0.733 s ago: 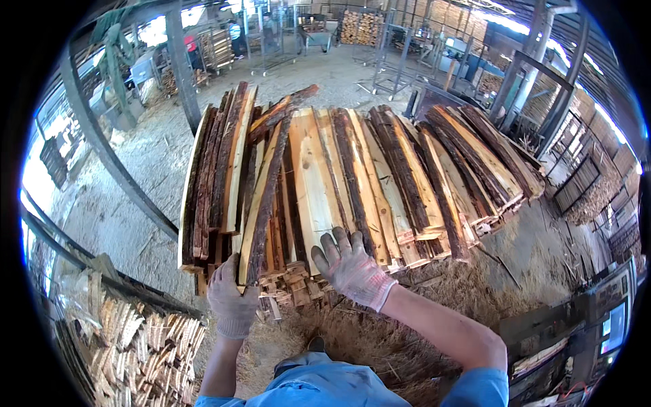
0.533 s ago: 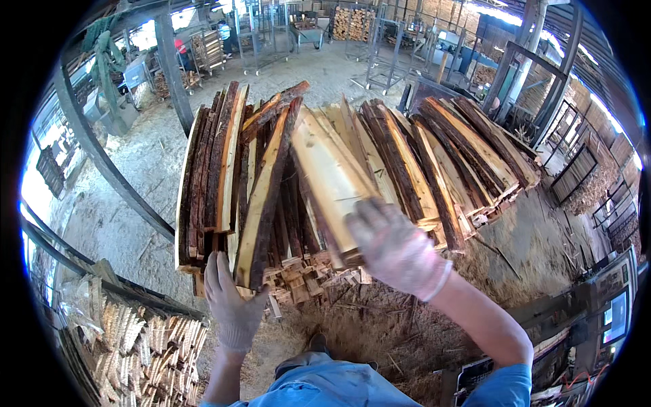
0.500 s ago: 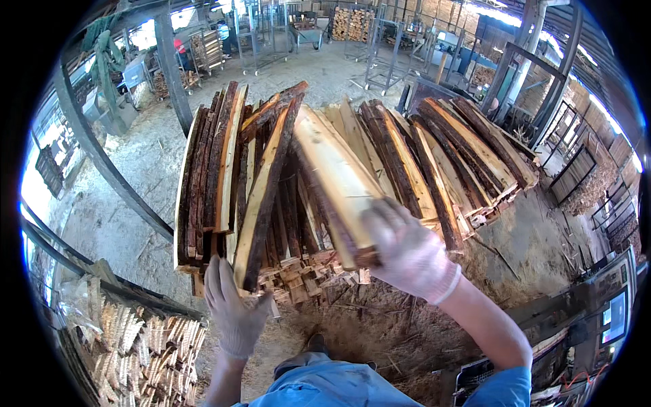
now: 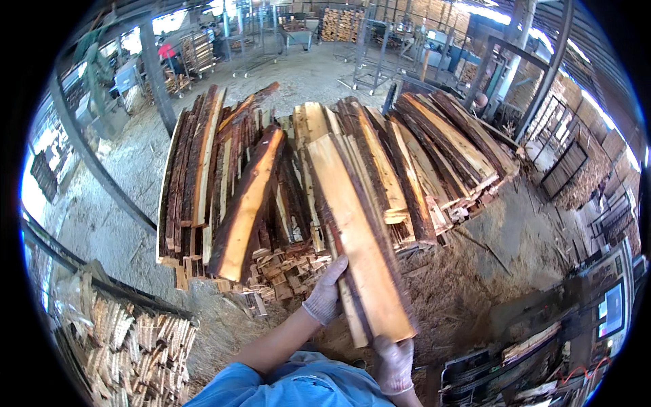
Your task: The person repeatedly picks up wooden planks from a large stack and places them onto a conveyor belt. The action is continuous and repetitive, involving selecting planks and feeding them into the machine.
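A wide bark-edged board [image 4: 363,237] slants toward me over the front of a big pile of rough slabs [image 4: 196,156]. Under its left edge shows a narrower board [image 4: 350,308]. My left hand [image 4: 325,295], in a pale knit glove, is closed on that left edge, its fingers partly hidden. At the near end, my gloved right hand [image 4: 395,366] grips the wide board from below; most of its fingers are out of sight. Left of these boards, another bark-edged slab [image 4: 245,214] lies aslant on top of the pile.
Cut wood sticks [image 4: 142,346] are heaped at the lower left beside a metal rail [image 4: 129,288]. A screen [image 4: 612,311] stands at the lower right. Wheeled metal racks [image 4: 371,57] and a cart [image 4: 297,37] stand behind the pile. A post [image 4: 157,78] rises at its far left.
The wide board has come nearer to me and swung its near end to the right. My left hand has left the pile's left front for the board's edge; my right hand has moved down to its end.
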A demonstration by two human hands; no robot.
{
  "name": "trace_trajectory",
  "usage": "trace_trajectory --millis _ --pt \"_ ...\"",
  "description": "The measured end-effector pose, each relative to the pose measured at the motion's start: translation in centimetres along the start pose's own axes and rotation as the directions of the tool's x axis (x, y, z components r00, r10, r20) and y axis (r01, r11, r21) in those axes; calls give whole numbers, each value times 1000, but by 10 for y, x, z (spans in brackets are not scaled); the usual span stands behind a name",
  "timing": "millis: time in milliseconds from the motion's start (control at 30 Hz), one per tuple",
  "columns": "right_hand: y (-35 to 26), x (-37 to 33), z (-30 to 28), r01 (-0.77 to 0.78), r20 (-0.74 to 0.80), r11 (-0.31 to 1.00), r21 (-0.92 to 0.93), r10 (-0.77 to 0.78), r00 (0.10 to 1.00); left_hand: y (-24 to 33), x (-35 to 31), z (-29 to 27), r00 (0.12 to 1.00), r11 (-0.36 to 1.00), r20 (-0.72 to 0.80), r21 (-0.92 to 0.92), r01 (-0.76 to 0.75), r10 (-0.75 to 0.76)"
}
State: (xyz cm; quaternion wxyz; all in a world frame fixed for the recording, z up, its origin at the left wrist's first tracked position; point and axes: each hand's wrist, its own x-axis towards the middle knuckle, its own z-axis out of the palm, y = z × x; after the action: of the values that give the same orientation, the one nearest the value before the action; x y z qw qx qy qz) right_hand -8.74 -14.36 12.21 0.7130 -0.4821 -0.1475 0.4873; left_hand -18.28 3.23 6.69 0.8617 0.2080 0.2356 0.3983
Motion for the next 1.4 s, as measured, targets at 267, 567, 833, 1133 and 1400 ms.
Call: trace_trajectory --millis 267,567,833,1133,1400 --pt "-57 53 -61 37 333 929 -369 95 938 3 -6 -7 999 996 -43 79 34 -30" --pt "-32 122 -28 -406 431 894 -189 447 784 28 -25 60 984 739 -74 670 -70 160" --pt "24 109 -44 -489 435 869 77 412 801 41 8 49 979 796 201 596 -111 -14" --pt "9 101 -49 -528 421 845 79 452 786 42 4 55 986 883 166 460 -92 16" --pt "-49 79 8 -20 266 810 -586 216 939 34 3 24 979 987 124 -2 162 -161"
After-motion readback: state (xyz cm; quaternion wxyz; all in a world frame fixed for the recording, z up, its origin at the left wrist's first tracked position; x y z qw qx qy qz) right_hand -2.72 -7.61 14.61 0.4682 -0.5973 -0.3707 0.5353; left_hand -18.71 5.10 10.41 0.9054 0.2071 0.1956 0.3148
